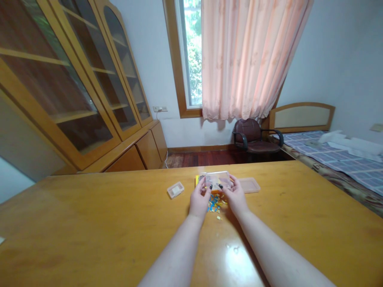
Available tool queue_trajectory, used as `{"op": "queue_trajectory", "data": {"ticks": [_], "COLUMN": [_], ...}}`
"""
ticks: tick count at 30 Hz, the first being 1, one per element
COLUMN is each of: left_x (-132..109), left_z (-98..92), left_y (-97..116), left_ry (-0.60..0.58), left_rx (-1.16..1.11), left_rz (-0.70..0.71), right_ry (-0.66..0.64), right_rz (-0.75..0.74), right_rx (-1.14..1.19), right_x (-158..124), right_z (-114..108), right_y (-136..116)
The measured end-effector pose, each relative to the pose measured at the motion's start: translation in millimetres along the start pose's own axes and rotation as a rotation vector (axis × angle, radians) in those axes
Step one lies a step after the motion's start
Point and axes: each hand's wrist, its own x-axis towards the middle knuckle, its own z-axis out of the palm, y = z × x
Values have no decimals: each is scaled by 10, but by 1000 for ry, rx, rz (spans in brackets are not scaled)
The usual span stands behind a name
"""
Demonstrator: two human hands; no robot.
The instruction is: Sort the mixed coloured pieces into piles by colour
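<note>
Between my two hands is a clear plastic box [218, 180], held up over the table. My left hand [200, 200] grips its left side, thumb on the near face, and my right hand [237, 197] grips the right side the same way. Below the box lies a loose pile of small blue, yellow and white pieces [214, 204], partly hidden by my hands. Behind my left fingers a yellow-edged item [196, 180] shows only in part. To the right rests a flat translucent plastic tray or lid [250, 185]. What the held box contains is unclear.
A small clear box [175, 190] with something whitish inside sits left of my hands on the wooden table [119, 227]. Beyond the table's far edge stand a dark red armchair [254, 135] and a bed [344, 153]. A glass-door cabinet [83, 75] lines the left side.
</note>
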Motion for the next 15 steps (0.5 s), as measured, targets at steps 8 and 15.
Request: {"op": "queue_trajectory", "data": {"ticks": [8, 15], "left_x": [-24, -56], "left_z": [-45, -110], "left_y": [63, 202], "left_ry": [-22, -115], "left_rx": [147, 869], "left_rz": [9, 209], "right_ry": [54, 392], "right_rz": [43, 15], "right_rx": [7, 61], "right_x": [-28, 143], "right_z": [52, -198], "right_y": [-78, -84]}}
